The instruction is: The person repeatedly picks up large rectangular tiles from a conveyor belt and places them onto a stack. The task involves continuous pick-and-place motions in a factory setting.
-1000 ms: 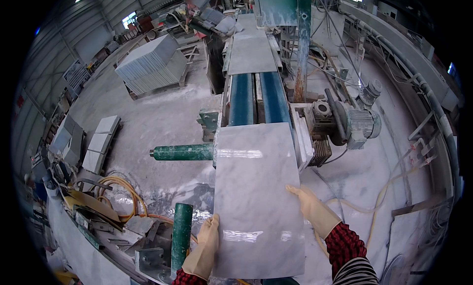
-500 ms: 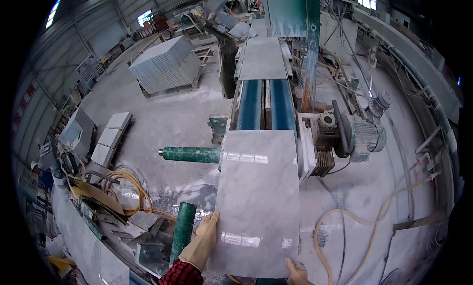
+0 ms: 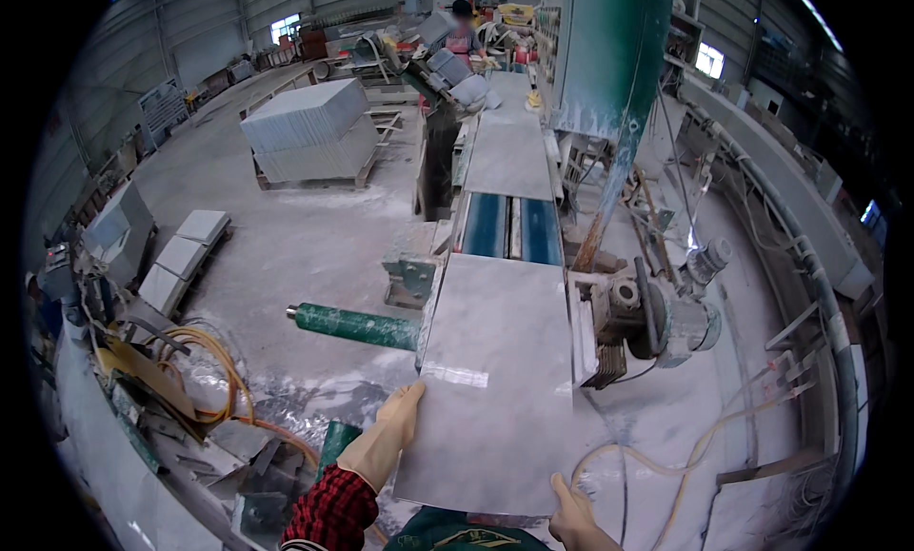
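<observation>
A polished, pale grey-white stone slab (image 3: 495,370) lies in front of me, its far end on a conveyor with blue belts (image 3: 512,229). My left hand (image 3: 395,423), in a cream glove below a red-and-black checked sleeve, is closed on the slab's left edge; its fingertips go out of sight there. At the near right corner, my right hand (image 3: 569,513) grips the edge, with the thumb on top and the other fingers hidden. Farther along the belts lies a second pale slab (image 3: 511,151), a short gap from the first.
Left of the conveyor, a green roller (image 3: 354,326) sticks out; another green cylinder (image 3: 335,444) stands by my left forearm. A motor (image 3: 681,327) flanks the right side. Hoses (image 3: 224,370) and stone scraps lie at left, stacked slabs (image 3: 309,132) beyond. A person (image 3: 462,42) stands at the far end.
The second slab has come nearer along the belts, so less blue shows between the slabs. My view has tilted up, bringing the far person into sight. Both hands keep their hold.
</observation>
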Available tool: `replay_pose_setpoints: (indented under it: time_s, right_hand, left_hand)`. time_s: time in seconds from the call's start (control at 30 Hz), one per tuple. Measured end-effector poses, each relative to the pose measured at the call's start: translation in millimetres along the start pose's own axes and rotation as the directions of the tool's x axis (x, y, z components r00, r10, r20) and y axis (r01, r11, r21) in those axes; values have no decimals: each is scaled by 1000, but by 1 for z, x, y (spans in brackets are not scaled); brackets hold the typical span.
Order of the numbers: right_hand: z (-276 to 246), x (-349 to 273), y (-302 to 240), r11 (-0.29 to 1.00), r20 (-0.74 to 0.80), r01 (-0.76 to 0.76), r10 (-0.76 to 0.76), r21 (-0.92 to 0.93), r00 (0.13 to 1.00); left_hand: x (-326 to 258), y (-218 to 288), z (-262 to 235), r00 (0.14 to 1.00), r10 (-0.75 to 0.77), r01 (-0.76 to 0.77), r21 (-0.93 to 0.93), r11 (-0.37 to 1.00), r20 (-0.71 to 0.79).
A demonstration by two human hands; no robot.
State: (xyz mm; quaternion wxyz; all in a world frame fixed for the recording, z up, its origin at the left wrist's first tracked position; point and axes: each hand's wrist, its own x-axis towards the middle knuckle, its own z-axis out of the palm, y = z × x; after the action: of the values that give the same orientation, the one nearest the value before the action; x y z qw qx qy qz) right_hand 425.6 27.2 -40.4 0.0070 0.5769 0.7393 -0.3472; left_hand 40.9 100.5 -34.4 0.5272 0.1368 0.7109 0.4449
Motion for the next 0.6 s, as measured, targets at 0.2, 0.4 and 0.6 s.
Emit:
replay_pose_setpoints:
  time_s: [0.2,0.4,0.6]
  right_hand:
    - [-11,89,5,851,59,-330,337,408,940]
    - [-43,139,-44,231,233,-421,562,877,794]
    - [-58,136,-55,798,-20,-354,416,488,909]
  left_hand:
    - [81,40,-13,904,-6,77,-151,986,427]
    - [29,20,-47,785,-203,447,-310,839,585]
    - [28,9,-19,924,-104,232,-324,917,369]
